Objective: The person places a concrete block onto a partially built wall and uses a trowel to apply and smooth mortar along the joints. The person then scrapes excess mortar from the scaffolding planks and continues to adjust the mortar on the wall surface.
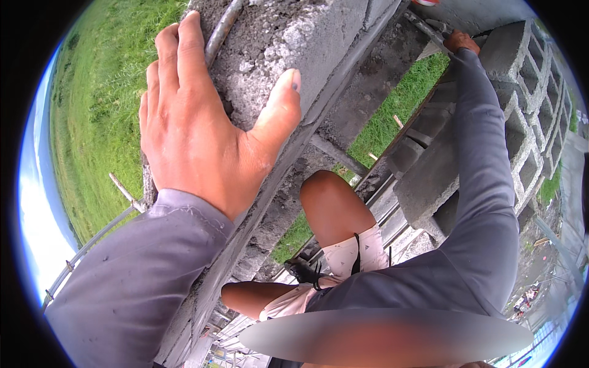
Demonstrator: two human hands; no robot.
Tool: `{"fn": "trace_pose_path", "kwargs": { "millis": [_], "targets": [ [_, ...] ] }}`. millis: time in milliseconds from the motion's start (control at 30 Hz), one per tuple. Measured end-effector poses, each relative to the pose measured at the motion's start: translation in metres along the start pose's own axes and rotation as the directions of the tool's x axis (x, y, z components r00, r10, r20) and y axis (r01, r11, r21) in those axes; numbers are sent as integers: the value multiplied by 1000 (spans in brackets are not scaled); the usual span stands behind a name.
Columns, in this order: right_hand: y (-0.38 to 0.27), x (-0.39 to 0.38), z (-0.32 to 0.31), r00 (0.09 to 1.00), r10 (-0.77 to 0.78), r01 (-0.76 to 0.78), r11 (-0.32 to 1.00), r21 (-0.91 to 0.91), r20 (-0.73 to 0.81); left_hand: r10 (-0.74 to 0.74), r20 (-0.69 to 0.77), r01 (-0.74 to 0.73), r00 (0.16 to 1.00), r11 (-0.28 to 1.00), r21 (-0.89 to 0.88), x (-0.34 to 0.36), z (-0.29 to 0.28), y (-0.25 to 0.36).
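My left hand (208, 122) lies spread on the rough concrete top of a wall ledge (310, 43), beside a protruding metal pipe (221, 30). At the upper right, my right hand (460, 42) is closed on a grey metal bar (423, 27), next to stacked hollow concrete blocks (521, 55); the bar's full shape is unclear. My bare knee (325, 202) shows below the ledge, between it and the blocks.
Grass (86, 122) lies far below on the left, past a bent metal rail (86, 245). Another pipe (337, 153) crosses the gap under the ledge, where more grass shows. A red object (426, 2) sits at the top edge. Building debris (531, 294) is at lower right.
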State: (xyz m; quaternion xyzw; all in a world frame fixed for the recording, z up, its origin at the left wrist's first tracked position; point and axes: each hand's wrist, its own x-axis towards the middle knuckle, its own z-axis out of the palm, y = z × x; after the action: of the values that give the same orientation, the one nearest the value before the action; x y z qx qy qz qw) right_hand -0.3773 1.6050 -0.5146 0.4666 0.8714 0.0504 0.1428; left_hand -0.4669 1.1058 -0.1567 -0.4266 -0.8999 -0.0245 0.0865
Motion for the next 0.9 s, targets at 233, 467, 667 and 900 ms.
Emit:
{"fn": "trace_pose_path", "kwargs": {
  "millis": [233, 467, 667, 900],
  "targets": [
    [-31, -1, -19, 963, -210, 172, 961, -215, -169, 12, -20, -12, 1000, 1000, 11, 0, 1, -3],
    [-75, -22, -52, 975, -220, 201, 945, -257, -46, -17, -1, 17, 1000, 996, 85, -3, 3, -1],
    [-116, -58, 23, 970, -235, 205, 931, 304, 65, 17, -54, -12, 998, 995, 101, -4, 10, -12],
    [-200, -187, 132, 840, -164, -427, -789, 443, 518, -7, -61, 9, 998, 1000, 22, -5, 13, -11]
  ]
}}
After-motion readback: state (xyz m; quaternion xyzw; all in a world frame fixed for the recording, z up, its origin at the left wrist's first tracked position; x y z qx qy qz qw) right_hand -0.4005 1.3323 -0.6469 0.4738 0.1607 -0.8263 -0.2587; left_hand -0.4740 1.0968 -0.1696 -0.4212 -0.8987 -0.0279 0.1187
